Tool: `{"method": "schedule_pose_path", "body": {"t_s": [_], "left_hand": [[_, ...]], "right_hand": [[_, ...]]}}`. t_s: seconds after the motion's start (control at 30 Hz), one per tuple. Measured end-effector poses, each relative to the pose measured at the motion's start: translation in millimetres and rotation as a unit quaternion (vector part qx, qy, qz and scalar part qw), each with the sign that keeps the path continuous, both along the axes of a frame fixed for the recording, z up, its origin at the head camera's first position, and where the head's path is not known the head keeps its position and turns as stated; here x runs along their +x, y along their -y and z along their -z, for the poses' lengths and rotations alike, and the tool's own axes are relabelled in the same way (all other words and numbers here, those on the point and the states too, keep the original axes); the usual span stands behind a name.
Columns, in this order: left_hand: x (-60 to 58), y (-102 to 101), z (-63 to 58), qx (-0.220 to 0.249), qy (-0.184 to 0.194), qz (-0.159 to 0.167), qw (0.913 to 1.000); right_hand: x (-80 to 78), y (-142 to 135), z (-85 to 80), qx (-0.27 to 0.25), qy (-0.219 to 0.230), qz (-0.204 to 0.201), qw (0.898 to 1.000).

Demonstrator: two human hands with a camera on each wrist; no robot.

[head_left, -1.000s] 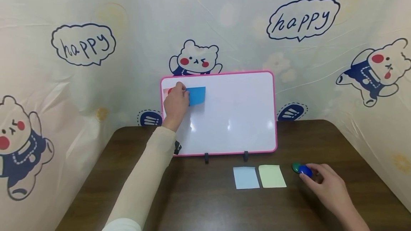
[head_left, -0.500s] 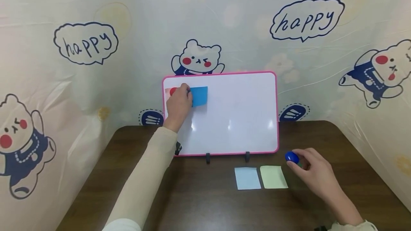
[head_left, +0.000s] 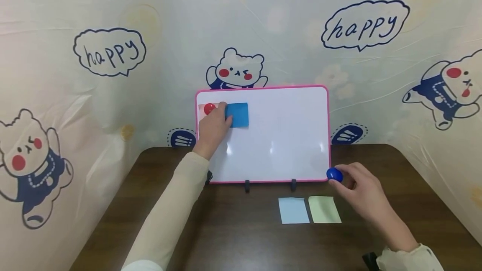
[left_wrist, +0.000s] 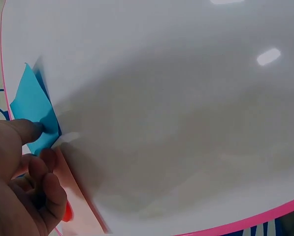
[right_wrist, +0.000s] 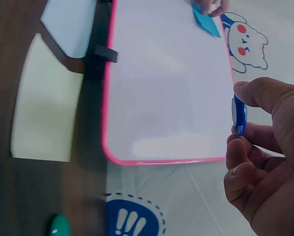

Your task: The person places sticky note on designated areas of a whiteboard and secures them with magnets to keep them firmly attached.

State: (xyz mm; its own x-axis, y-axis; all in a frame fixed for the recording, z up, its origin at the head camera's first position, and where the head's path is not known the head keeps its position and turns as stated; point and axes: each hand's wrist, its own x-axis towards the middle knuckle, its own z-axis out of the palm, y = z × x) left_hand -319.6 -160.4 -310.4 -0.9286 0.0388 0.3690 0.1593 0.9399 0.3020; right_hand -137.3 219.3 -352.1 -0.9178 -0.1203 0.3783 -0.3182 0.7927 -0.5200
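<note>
My left hand (head_left: 214,128) pinches a blue sticky note (head_left: 239,115) by its left side, near the upper left of the whiteboard (head_left: 286,137). In the left wrist view the thumb lies on the note's face, and part of the note stands off the board. Just left of it a pink sticky note (left_wrist: 85,209) hangs on the board under a round red magnet (head_left: 209,108), partly covered by my hand. My right hand (head_left: 363,189) holds a round blue magnet (head_left: 334,174) between thumb and fingertips, raised by the board's lower right corner.
A light blue sticky note (head_left: 293,211) and a pale green one (head_left: 325,210) lie side by side on the brown table (head_left: 233,237). A green magnet (right_wrist: 60,226) lies beyond them, hidden in the head view. Black feet (head_left: 247,186) support the pink-framed board.
My right hand has lifted the blue magnet off the table from beside the green one and carried it left and up toward the board. The left hand stays at the blue sticky note.
</note>
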Motion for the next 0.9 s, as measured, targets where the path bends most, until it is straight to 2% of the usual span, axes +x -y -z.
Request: {"method": "schedule_pose_path", "body": {"t_s": [0.17,0.3,0.47,0.9], "left_hand": [[3.1,1,1.6,-0.008,0.018,0.003,0.9998],[5.8,1,2.0,-0.019,0.022,0.001,0.9996],[8.8,1,1.1,-0.015,0.026,0.002,0.9996],[8.1,3,3.7,-0.026,0.02,0.002,0.9994]], "right_hand": [[-5.7,3,-10.9,0.005,-0.03,-0.007,1.0],[-10.4,6,-16.7,0.004,-0.034,-0.012,0.999],[-16.5,12,-21.0,0.005,-0.033,-0.014,0.999],[-30.9,33,-28.2,0.003,-0.069,-0.054,0.996]]}}
